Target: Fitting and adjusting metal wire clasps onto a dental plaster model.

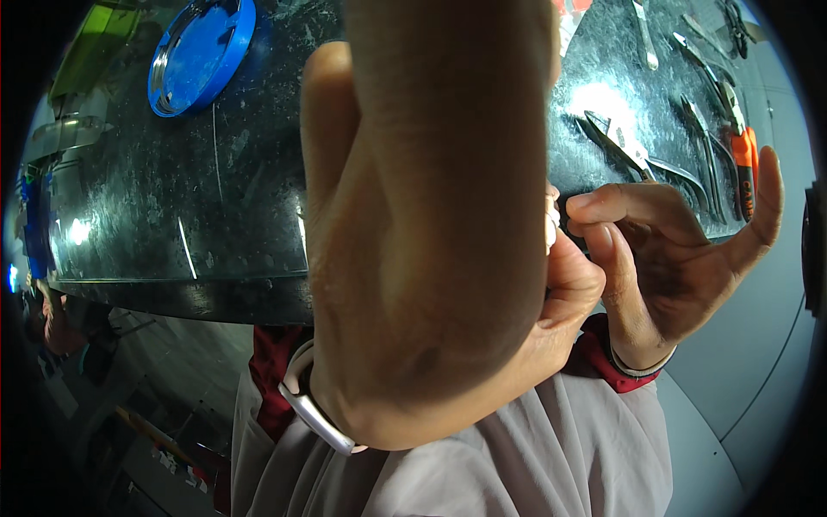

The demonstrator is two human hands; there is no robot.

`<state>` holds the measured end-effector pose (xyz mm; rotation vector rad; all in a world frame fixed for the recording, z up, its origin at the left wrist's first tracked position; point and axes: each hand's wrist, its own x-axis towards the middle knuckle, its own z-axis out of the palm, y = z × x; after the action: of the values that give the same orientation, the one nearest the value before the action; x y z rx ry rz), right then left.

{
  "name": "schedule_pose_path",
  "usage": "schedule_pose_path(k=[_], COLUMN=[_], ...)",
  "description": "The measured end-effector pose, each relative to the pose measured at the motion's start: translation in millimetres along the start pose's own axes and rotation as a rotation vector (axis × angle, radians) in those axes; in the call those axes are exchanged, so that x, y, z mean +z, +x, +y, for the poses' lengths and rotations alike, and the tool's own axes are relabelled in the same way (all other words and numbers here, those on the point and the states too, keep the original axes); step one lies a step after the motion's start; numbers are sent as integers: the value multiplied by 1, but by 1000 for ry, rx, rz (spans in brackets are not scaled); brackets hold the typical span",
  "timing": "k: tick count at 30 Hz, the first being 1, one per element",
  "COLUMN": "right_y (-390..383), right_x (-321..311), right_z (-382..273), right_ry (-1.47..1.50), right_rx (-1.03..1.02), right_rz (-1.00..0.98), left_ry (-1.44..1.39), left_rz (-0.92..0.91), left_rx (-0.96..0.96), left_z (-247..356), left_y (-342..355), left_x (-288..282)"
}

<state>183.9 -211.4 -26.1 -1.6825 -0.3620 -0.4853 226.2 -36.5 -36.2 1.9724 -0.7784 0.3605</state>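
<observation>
My left hand (431, 276) fills the middle of the view, very close, with a pale band at its wrist. One of its fingers stretches up past the top edge, while the thumb bends in on the right. Beside that thumb shows a small whitish piece (551, 222), mostly hidden behind the hand. My right hand (680, 258) is just to the right, thumb and forefinger tips drawn together close to the left thumb and another finger raised. Anything between those tips is too small to make out.
On the dark, glossy table (138, 207) lies a blue round spool (200, 65) with silvery wire. Metal pliers (622, 145), orange-and-black-handled pliers (744, 168) and several slim tools lie at the right. A red-and-white packet (568, 21) is at the top. Another person (56, 323) shows at far left.
</observation>
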Motion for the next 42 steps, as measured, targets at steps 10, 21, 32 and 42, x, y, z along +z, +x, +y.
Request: schedule_pose_path(k=[10,21,32,42], right_y=[-9,14,22,29], right_x=[-12,6,7,-3], right_z=[10,19,2,-12], right_ry=[25,59,-16,-86], right_rx=[22,-191,-84,-88], right_rz=[-29,-91,-131,-208], left_ry=[1,-8,34,224], left_rz=[-14,-35,-174,1], left_rx=[-27,-24,-141,-158], left_z=[4,18,24,36], left_y=[3,17,16,-1], left_x=[0,-12,-31,-41])
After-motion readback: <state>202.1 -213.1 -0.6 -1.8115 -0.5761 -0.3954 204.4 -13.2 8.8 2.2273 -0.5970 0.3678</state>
